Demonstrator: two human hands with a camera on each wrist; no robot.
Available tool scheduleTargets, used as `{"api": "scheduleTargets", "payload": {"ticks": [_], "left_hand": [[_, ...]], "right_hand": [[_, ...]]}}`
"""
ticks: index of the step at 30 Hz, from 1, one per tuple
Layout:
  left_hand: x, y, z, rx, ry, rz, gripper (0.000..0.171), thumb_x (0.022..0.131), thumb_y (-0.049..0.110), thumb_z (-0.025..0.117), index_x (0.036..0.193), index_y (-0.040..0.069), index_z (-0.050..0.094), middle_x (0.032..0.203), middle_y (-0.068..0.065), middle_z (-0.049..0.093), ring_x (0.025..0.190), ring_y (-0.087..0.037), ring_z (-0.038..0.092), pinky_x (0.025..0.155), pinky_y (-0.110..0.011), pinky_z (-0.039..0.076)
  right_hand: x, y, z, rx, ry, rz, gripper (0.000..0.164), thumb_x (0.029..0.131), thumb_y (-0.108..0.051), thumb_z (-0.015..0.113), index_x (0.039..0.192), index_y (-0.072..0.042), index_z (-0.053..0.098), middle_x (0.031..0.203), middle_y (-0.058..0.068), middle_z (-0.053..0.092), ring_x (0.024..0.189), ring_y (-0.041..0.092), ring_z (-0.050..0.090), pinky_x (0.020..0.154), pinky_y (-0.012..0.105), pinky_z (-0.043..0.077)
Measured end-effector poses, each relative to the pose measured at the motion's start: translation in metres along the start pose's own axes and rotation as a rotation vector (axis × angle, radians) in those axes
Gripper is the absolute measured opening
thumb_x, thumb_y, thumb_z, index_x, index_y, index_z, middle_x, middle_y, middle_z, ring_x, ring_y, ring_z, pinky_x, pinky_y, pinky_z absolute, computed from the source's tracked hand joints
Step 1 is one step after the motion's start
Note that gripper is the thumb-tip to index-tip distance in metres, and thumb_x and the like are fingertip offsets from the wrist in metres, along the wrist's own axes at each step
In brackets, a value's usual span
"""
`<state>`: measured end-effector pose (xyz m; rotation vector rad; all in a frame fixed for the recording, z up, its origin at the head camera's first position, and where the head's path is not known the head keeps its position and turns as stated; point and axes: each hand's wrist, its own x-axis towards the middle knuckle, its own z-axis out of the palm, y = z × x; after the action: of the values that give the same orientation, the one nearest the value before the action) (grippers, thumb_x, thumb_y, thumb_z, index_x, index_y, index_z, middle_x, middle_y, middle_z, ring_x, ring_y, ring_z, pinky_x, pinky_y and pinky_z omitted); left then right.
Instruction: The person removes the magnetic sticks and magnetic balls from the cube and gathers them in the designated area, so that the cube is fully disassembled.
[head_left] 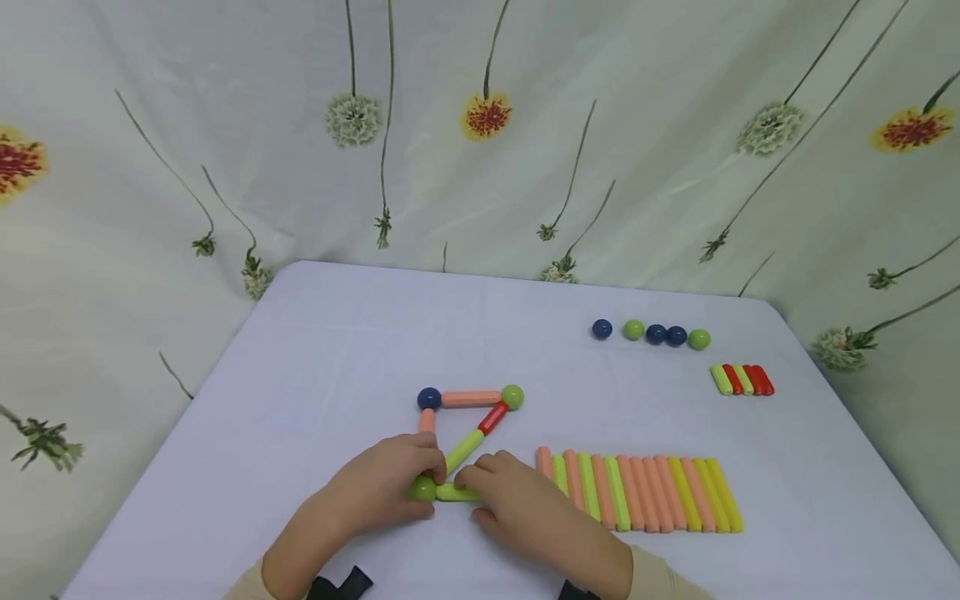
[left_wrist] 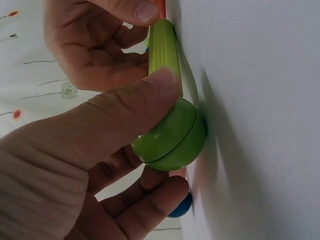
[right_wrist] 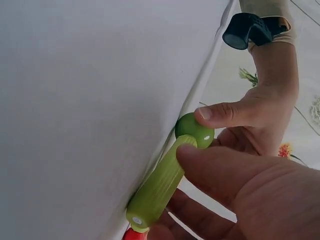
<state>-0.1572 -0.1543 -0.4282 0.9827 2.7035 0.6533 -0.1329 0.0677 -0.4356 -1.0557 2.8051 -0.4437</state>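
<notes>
My left hand (head_left: 378,483) holds a green ball (head_left: 422,488) at the near corner of a figure of rods and balls. In the left wrist view its thumb lies over that ball (left_wrist: 172,145). My right hand (head_left: 528,508) pinches a yellow-green rod (head_left: 454,492) whose end meets the ball; the right wrist view shows the thumb on this rod (right_wrist: 157,185). From the same corner another yellow-green rod (head_left: 465,450) runs to a red rod (head_left: 492,418) and a far green ball (head_left: 512,397). A pink rod (head_left: 471,399) joins that to a blue ball (head_left: 429,398). A second pink rod (head_left: 427,420) is partly hidden by the left hand.
A row of pink, yellow-green and yellow rods (head_left: 648,492) lies right of the hands, partly behind the right forearm. Farther back are several blue and green balls (head_left: 656,334) and short red and yellow-green rods (head_left: 742,380). A flowered cloth (head_left: 465,192) hangs behind the white table (head_left: 337,333).
</notes>
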Motion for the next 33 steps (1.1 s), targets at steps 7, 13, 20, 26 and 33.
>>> {"api": "scheduleTargets", "payload": {"ticks": [7,13,20,26,33], "left_hand": [[0.001,0.000,0.001,-0.023,-0.020,-0.038,0.026,0.070,0.019,0.089,0.086,0.022,0.069,0.087,0.016,0.051,0.074,-0.004,0.048,0.068,-0.024,0.046],[0.001,0.000,0.002,-0.020,-0.003,-0.032,0.026,0.069,0.017,0.089,0.086,0.020,0.070,0.088,0.016,0.052,0.076,-0.005,0.049,0.069,-0.026,0.047],[0.002,-0.001,0.002,-0.003,-0.002,-0.053,0.025,0.070,0.020,0.089,0.086,0.021,0.070,0.088,0.017,0.052,0.076,-0.004,0.049,0.070,-0.026,0.047],[0.002,-0.002,0.003,0.003,-0.001,-0.067,0.025,0.069,0.021,0.089,0.087,0.022,0.071,0.088,0.016,0.051,0.076,-0.004,0.048,0.069,-0.025,0.047],[0.004,-0.002,0.003,0.000,-0.007,-0.064,0.025,0.070,0.021,0.088,0.088,0.021,0.070,0.089,0.016,0.051,0.075,-0.004,0.048,0.069,-0.025,0.047]], "right_hand": [[0.003,-0.003,0.003,0.010,-0.027,0.020,0.029,0.085,-0.009,0.074,0.107,-0.027,0.067,0.093,-0.015,0.059,0.083,0.003,0.050,0.071,0.017,0.045],[-0.002,-0.007,0.000,0.016,-0.071,-0.044,0.032,0.084,-0.004,0.072,0.106,-0.027,0.068,0.091,-0.017,0.058,0.083,0.002,0.050,0.073,0.015,0.044],[-0.021,0.002,-0.006,0.108,-0.034,-0.011,0.030,0.086,-0.010,0.070,0.109,-0.028,0.065,0.095,-0.018,0.056,0.084,0.001,0.049,0.074,0.018,0.045],[-0.046,0.024,-0.018,0.271,0.093,0.045,0.029,0.088,-0.012,0.069,0.112,-0.027,0.063,0.102,-0.017,0.059,0.087,0.002,0.053,0.077,0.024,0.048],[-0.081,0.056,-0.039,0.319,0.239,0.238,0.034,0.086,-0.012,0.075,0.112,-0.029,0.062,0.100,-0.019,0.060,0.081,0.002,0.056,0.070,0.025,0.051]]}}
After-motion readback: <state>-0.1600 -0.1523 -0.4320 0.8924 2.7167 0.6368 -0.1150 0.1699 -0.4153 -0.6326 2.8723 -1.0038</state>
